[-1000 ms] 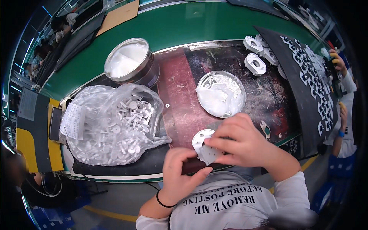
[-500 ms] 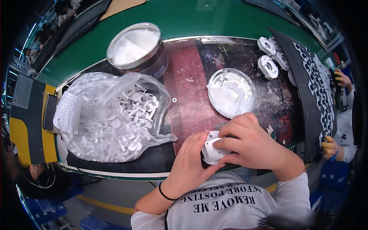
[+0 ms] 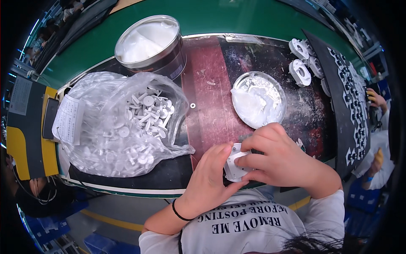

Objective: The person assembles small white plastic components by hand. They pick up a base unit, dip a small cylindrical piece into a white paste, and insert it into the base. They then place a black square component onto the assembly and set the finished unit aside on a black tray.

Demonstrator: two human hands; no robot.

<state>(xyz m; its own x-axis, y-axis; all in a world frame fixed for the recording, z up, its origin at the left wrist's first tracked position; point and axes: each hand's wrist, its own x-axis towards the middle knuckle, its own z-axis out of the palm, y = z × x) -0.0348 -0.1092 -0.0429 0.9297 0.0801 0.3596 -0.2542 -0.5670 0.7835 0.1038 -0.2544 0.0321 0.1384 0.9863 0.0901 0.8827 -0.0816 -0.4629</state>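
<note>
Close to the bench's front edge, a light-grey rounded housing with small holes (image 3: pixel 235 167) is held between my two hands. My left hand (image 3: pixel 210 171) grips its left side, thumb below and fingers along the upper edge. From the right, my right hand (image 3: pixel 270 156) closes on it, with fingertips pressed to its face and the thumb at its lower edge. The fingers cover part of the housing. Just beyond my right hand lies a round metal lid (image 3: pixel 263 101) with whitish grease and a crumpled clear film on it.
A clear plastic bag (image 3: pixel 105 139) of grey disc-and-stem parts fills the left side. Behind it stands a large tin (image 3: pixel 148 46) of white grease. More grey housings (image 3: pixel 300 73) lie back right, beside a black board (image 3: pixel 338 106) of parts. A small white ring (image 3: pixel 193 106) lies mid-bench.
My view has shifted slightly, so the bench things appear displaced. Both hands keep the housing in nearly the same grip. At the far right, another person's gloved hand has moved away from the board.
</note>
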